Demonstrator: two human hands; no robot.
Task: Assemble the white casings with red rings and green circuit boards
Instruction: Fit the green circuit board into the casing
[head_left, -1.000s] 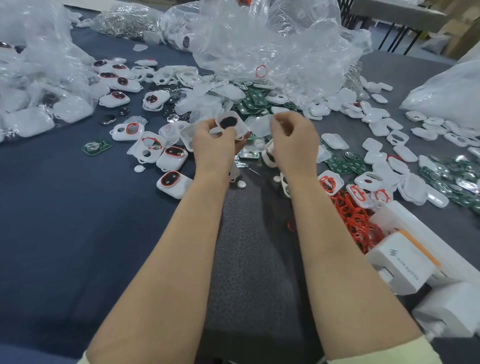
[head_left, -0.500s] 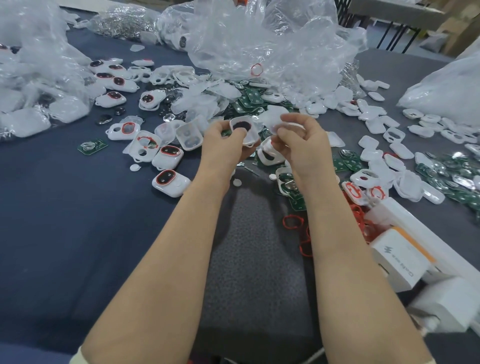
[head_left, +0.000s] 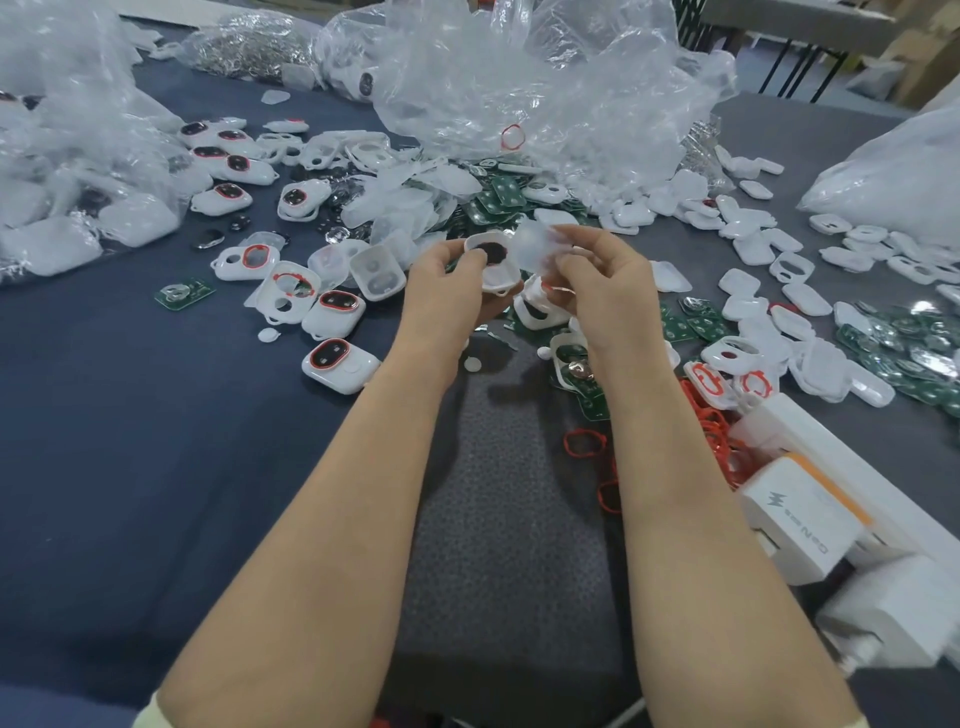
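Note:
My left hand (head_left: 447, 288) grips a white casing (head_left: 493, 260) with a dark oval opening, held above the table's middle. My right hand (head_left: 602, 280) pinches a translucent white cover piece (head_left: 535, 241) right beside that casing, the two nearly touching. Finished casings with red rings (head_left: 340, 361) lie to the left. Loose red rings (head_left: 584, 441) lie by my right forearm. Green circuit boards (head_left: 893, 348) are heaped at the right, and one board (head_left: 184, 293) sits alone at the left.
Crumpled clear plastic bags (head_left: 519, 88) fill the back and the left (head_left: 67, 171). Several loose white shells (head_left: 753, 249) are scattered at the right. White boxes (head_left: 800, 519) stand at the right front edge. A dark mat (head_left: 509, 519) lies between my forearms.
Both hands have come closer to me and lower. My right hand has brought the translucent cover up against the casing in my left hand.

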